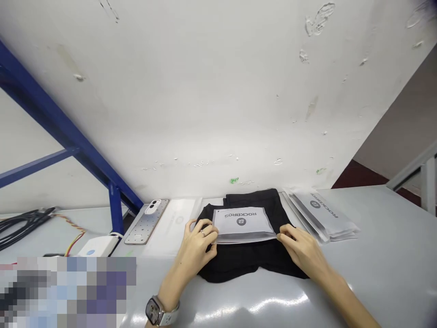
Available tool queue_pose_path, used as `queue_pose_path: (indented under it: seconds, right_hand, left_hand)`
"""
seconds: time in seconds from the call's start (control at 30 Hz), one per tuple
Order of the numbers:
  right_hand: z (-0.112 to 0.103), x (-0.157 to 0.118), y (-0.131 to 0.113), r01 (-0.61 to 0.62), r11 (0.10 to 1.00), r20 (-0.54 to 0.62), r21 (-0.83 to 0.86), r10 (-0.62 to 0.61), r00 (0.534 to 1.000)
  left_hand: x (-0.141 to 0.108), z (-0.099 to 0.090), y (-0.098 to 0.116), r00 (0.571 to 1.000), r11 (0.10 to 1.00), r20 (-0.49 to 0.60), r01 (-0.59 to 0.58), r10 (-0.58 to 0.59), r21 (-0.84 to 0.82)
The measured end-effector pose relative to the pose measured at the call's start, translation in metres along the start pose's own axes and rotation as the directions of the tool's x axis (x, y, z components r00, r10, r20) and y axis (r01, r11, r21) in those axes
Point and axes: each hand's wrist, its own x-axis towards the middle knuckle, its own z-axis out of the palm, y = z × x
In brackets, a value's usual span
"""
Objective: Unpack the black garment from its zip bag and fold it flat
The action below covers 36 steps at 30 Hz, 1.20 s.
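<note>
A frosted plastic bag point(244, 222) printed ROCKBROS, its lettering upside down, lies on a spread black garment point(239, 263). My left hand point(201, 241), with a ring and a wristwatch, pinches the bag's near left corner. At the near right corner, the fingertips of my right hand point(297, 246) are closed on the bag's edge. Whether anything is inside the bag cannot be made out.
Several similar bags point(322, 214) are stacked right of the garment. To its left lie another translucent bag point(175, 221) and a phone point(146, 222). A white box point(99, 246), black cables point(25, 225) and a blue frame point(68, 132) stand further left. A wall rises behind.
</note>
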Motion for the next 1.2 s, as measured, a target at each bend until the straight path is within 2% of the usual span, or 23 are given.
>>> queue_pose_path:
  seconds: [0.1, 0.3, 0.37, 0.53, 0.67, 0.77, 0.83, 0.97, 1.07, 1.2]
  right_hand:
    - [0.001, -0.001, 0.002, -0.007, 1.0, 0.007, 0.006, 0.006, 1.0]
    - [-0.008, 0.002, 0.004, -0.011, 0.998, 0.187, 0.058, 0.0, 0.982]
    - [-0.011, 0.003, 0.001, 0.004, 0.997, 0.199, 0.081, -0.02, 0.98]
    - [-0.009, 0.009, -0.024, 0.104, 0.977, 0.102, 0.189, -0.125, 0.987]
    - [-0.002, 0.01, -0.048, 0.201, 0.932, 0.061, 0.303, -0.229, 0.971]
    - [0.003, 0.008, -0.059, 0.238, 0.922, 0.076, 0.306, -0.273, 0.959]
    - [0.006, 0.006, -0.062, 0.257, 0.929, 0.069, 0.265, -0.284, 0.956]
    - [0.012, 0.006, -0.064, 0.256, 0.952, 0.036, 0.166, -0.265, 0.964]
    - [0.015, 0.012, -0.064, 0.196, 0.976, 0.003, 0.098, -0.197, 0.98]
    - [0.019, 0.026, -0.068, 0.122, 0.993, 0.051, -0.003, -0.122, 0.991]
  left_hand:
    - [-0.001, -0.001, -0.003, 0.999, 0.999, 0.03, 0.024, -0.023, -0.028]
    - [-0.002, 0.0, 0.0, 0.99, 0.994, 0.13, 0.066, -0.054, -0.091]
    - [-0.002, 0.003, 0.003, 0.991, 0.992, 0.126, 0.056, -0.042, -0.11]
    - [-0.001, 0.017, 0.01, 0.999, 0.995, 0.036, -0.007, 0.011, -0.104]
    - [0.0, 0.02, 0.012, 1.0, 0.994, 0.008, -0.011, 0.012, -0.109]
    - [0.0, 0.021, 0.011, 1.0, 0.994, 0.0, -0.001, 0.001, -0.113]
    - [0.0, 0.022, 0.013, 0.999, 0.995, -0.046, -0.02, 0.015, -0.094]
    - [0.002, 0.024, 0.027, 0.977, 0.993, -0.207, -0.076, 0.057, -0.086]
    - [0.003, 0.024, 0.042, 0.945, 0.983, -0.311, -0.144, 0.102, -0.115]
    - [0.002, 0.027, 0.058, 0.932, 0.965, -0.346, -0.183, 0.109, -0.189]
